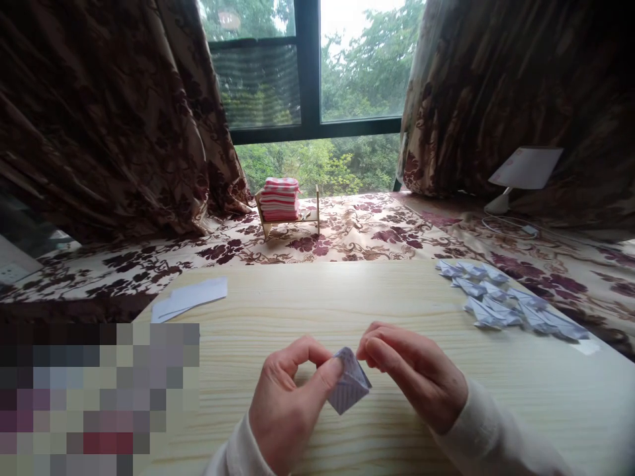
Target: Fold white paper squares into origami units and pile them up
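Note:
A small piece of folded paper, bluish-white with faint printed lines, is held above the table in a diamond shape. My left hand pinches its upper left side, thumb on the front face. Close by the paper's upper right edge is my right hand, its thumb and fingertips pressed together. Whether those fingertips touch the paper or grip anything, I cannot tell. Several folded paper pieces lie in a group at the table's far right.
The light wooden table has flat paper sheets at its far left. Behind it, a small wooden rack holds stacked red-and-white striped cloths on a floral cover. A white lamp stands back right. A blurred patch hides the lower left.

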The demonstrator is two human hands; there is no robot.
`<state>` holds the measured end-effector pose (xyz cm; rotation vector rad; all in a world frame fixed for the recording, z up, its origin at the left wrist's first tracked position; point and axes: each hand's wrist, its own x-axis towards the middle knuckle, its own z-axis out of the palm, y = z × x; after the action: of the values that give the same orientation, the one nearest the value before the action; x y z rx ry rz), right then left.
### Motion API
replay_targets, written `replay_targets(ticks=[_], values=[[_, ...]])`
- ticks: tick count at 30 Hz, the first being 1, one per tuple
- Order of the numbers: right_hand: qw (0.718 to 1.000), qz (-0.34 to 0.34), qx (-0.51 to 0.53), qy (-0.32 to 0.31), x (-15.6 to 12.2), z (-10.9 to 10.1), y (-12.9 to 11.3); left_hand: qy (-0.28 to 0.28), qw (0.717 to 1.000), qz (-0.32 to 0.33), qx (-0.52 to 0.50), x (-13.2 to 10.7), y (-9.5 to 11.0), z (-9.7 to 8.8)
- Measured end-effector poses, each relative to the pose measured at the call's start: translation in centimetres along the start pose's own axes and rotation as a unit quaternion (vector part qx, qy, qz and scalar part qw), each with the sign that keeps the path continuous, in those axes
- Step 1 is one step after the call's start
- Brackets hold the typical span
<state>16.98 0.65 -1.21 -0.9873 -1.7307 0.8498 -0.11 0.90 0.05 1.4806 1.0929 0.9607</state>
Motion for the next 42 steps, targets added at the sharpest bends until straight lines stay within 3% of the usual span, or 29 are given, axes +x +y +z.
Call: replay_targets(ticks=[8, 18, 25, 34, 42], values=[[0.989, -0.078, -0.097, 0.076, -0.5, 0.6, -1.1, 0.053, 0.994, 0.006, -0.095, 0.3, -0.5, 0.1], [0.992, -0.065, -0.075, 0.073, -0.1, 0.7, -0.9, 0.034, 0.983, -0.027, -0.176, 0.2, -0.7, 0.5], [0.990, -0.071, -0.092, 0.081, -0.2, 0.6, -1.1, -0.017, 0.991, -0.037, -0.130, 0.0, -0.8, 0.5], [0.983, -0.121, -0.122, 0.068, -0.4, 1.1, -1.1, 0.003, 0.999, 0.021, -0.037, -0.3, -0.4, 0.6], [0.986, -0.095, -0.125, 0.054, -0.4, 0.9, -0.6, 0.012, 0.998, 0.056, -0.027, -0.4, -0.4, 0.4]])
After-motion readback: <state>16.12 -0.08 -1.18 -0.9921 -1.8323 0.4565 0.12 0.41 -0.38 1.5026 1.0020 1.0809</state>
